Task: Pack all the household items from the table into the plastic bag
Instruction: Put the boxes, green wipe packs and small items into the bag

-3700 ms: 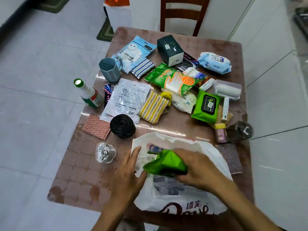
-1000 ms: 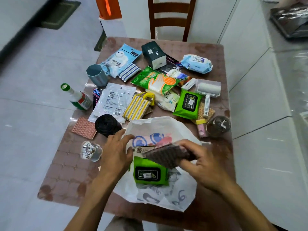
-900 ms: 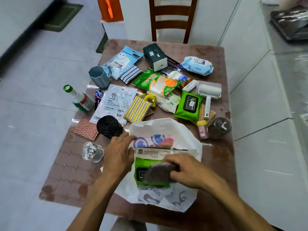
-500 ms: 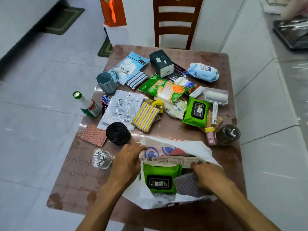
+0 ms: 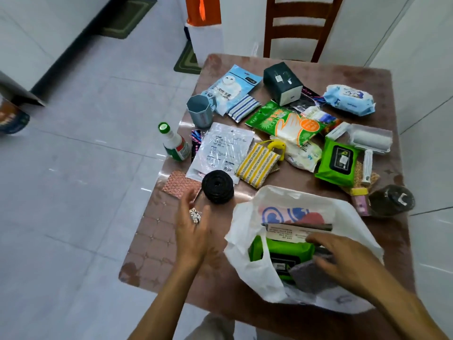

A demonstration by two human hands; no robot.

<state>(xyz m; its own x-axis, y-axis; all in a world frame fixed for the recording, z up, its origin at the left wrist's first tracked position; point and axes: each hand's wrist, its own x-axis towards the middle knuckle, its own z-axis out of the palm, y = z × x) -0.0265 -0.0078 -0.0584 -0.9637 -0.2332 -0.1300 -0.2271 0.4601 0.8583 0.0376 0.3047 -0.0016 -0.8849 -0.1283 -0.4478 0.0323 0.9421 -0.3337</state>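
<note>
Left hand (image 5: 193, 231) left bag (image 5: 247, 273) | fingers spread over small container (image 5: 195, 215) | right hand (image 5: 343, 258) loose on grey pad (image 5: 308, 278)

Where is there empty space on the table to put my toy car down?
Bare table shows at the near left corner, in front of the left hand and left of the plastic bag. A second bare strip lies along the far edge, behind the dark box and blue wipes pack. The middle is crowded with packets.
</note>
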